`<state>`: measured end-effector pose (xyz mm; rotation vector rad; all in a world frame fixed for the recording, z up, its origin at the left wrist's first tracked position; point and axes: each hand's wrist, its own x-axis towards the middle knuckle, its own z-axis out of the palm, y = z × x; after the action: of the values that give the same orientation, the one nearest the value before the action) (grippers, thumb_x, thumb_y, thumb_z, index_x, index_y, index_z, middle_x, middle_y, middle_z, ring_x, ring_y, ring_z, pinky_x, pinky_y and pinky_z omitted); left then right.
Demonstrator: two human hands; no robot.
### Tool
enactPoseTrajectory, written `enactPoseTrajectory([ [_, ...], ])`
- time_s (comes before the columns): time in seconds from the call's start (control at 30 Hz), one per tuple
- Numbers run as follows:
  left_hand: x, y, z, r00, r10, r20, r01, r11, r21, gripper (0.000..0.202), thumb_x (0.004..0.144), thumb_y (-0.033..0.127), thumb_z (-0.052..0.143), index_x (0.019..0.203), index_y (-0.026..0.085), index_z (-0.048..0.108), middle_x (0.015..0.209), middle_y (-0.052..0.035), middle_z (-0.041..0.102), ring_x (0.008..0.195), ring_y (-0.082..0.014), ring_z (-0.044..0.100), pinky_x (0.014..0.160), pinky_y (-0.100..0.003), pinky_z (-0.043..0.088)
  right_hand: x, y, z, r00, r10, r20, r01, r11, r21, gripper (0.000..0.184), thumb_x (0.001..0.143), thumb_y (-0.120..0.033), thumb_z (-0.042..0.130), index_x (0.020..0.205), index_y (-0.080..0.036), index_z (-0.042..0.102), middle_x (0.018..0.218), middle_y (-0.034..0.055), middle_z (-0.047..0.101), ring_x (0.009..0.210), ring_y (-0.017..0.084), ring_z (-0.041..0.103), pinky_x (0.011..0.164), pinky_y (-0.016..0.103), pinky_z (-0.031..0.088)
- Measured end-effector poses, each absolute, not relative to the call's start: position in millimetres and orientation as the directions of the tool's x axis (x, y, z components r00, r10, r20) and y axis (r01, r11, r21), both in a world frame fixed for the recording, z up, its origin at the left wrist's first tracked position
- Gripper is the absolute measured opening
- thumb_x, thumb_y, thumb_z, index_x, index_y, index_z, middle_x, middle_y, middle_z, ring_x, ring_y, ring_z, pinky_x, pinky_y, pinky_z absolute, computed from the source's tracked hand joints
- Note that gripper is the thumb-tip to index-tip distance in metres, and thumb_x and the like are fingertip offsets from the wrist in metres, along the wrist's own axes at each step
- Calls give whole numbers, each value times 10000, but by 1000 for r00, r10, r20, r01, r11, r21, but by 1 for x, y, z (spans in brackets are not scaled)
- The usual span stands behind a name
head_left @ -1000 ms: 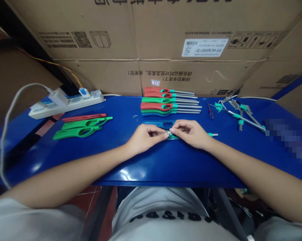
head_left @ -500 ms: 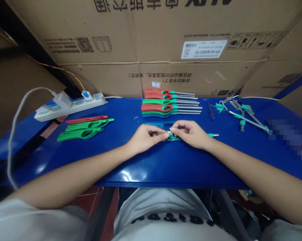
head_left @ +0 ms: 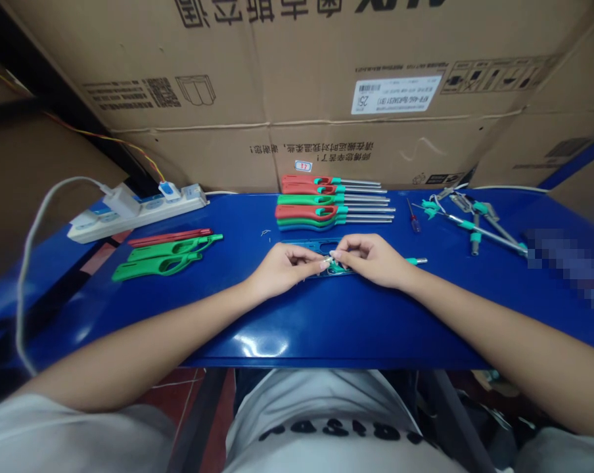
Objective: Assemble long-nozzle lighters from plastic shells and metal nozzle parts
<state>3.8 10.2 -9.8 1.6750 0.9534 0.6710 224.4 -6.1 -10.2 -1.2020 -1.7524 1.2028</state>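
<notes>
Close to the table's middle, my left hand and my right hand meet fingertip to fingertip. Between the tips of my left thumb and forefinger is a small pale metallic piece. The right thumb and forefinger pinch at the same spot; what they hold is too small to make out. Just under the fingers lies an open blue lighter shell with green parts inside, partly covered by both hands. A short silver tube end with a green collar shows beyond my right wrist.
Assembled long-necked lighters are piled behind my hands. Green and red shell halves lie left, before a power strip. On the right are a screwdriver and loose tube assemblies. A cardboard sheet stands at the back.
Both hands stay pinched together over the blue shell, with only a slight shift of the fingertips. The whole view has moved slightly.
</notes>
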Motion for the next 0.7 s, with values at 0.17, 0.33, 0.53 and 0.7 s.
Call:
enactPoseTrajectory([
  [0.17,4,10,-11,538,843,-6,265,-163,950,381,782,476,775,939,131,815,719,-56,742,511,-84,471,473,-219,333,223,-7,-11,-320,947,31,322,140,-936,468,765,-636,717,749,-179,618,631,-18,541,525,89,387,487,243,295],
  [0.33,5,12,-8,540,841,-39,268,-128,955,381,777,473,773,934,127,807,716,-46,736,525,-88,502,490,-212,396,221,-6,-11,-311,949,45,311,146,-939,482,768,-649,712,750,-176,619,635,-12,552,526,90,404,473,237,293],
  [0.53,-3,14,1,557,825,98,328,-326,887,313,827,433,742,965,159,803,857,-61,776,675,-135,625,617,-241,479,222,-4,-13,-221,973,66,269,126,-955,522,788,-710,661,779,-195,578,564,-61,440,457,75,334,443,247,222],
  [0.7,-14,15,10,634,737,234,467,-607,643,237,866,382,720,1001,197,781,840,-35,751,785,-166,632,649,-249,465,225,-2,-13,-184,979,86,208,124,-970,527,769,-717,677,813,-203,574,569,-71,430,465,84,347,454,260,256],
])
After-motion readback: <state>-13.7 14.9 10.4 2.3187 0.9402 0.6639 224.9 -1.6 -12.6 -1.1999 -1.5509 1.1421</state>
